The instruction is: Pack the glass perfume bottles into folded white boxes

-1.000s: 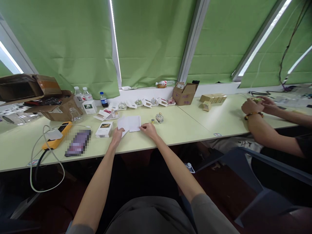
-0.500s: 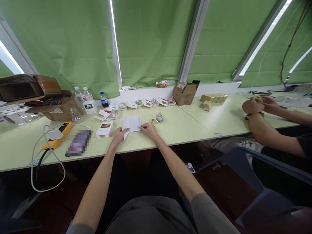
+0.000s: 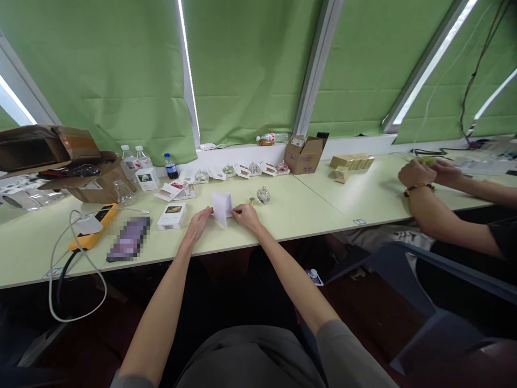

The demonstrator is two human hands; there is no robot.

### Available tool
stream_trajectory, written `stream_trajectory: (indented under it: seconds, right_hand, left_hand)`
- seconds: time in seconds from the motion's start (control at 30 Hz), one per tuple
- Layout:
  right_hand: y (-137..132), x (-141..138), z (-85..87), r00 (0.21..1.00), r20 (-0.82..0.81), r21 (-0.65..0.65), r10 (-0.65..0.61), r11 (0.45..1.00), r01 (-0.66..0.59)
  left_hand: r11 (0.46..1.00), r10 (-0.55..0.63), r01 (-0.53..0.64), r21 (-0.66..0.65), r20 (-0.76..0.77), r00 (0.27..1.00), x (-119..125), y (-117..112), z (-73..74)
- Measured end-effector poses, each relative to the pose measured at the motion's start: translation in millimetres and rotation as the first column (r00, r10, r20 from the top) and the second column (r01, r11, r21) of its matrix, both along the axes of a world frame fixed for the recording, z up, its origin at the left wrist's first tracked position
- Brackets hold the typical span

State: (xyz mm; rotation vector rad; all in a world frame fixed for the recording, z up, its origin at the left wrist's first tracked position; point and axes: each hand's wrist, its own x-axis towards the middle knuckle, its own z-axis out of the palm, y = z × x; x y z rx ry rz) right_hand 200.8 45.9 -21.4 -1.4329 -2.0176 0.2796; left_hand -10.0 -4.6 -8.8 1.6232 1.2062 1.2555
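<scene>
A white sheet of card [image 3: 222,207] stands half folded on the pale green table [image 3: 307,210] in front of me. My left hand [image 3: 196,226] pinches its left flap and has it raised toward the right. The card's right side is pressed down by the fingers of my right hand [image 3: 245,215]. Just beyond my right hand stand a small round glass bottle [image 3: 263,195] and a tiny gold cap [image 3: 252,201]. A white printed box [image 3: 172,215] lies left of my left hand.
A phone [image 3: 128,238], a yellow device [image 3: 93,226] with a white cable, cardboard boxes [image 3: 97,183] and water bottles [image 3: 130,159] fill the left. More glass bottles in white trays [image 3: 242,170] line the back. Another person's hands [image 3: 424,172] work at the right, near tan boxes [image 3: 351,161].
The flat card has been folded: my left hand lifted its left half and swung it rightward over the rest. My right hand stayed in place on the right edge.
</scene>
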Motion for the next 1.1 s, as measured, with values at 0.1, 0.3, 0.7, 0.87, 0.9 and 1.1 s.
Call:
stream_trajectory:
  seconds: [0.1, 0.3, 0.7, 0.87, 0.9, 1.1]
  right_hand:
    - [0, 0, -0.6, 1.0, 0.0, 0.003, 0.008, 1.0, -0.008]
    - [0, 1, -1.1, 1.0, -0.001, 0.001, 0.009, 1.0, -0.009]
    - [-1, 0, -1.2, 1.0, 0.006, 0.006, 0.012, 1.0, -0.012]
    - [-1, 1, -1.1, 0.999, 0.029, 0.025, 0.013, 1.0, -0.014]
    - [-1, 1, -1.4, 0.999, 0.031, 0.031, 0.014, 0.999, -0.015]
    - [0, 1, -2.0, 0.999, 0.028, 0.029, 0.023, 0.999, -0.024]
  left_hand:
    - [0.999, 0.016, -0.015, -0.037, 0.032, 0.999, -3, 4, -3.9]
    - [0.999, 0.02, -0.018, -0.028, 0.062, 0.998, -3, 9, -7.7]
    - [1.0, -0.019, 0.019, -0.001, -0.025, 0.999, -6, 16, -16.4]
    - [0.999, -0.032, 0.031, -0.013, -0.087, 0.996, -6, 17, -19.4]
    - [1.0, -0.029, 0.028, -0.01, -0.096, 0.995, -6, 17, -19.3]
    - [0.999, -0.041, 0.044, 0.022, -0.112, 0.993, -6, 17, -18.4]
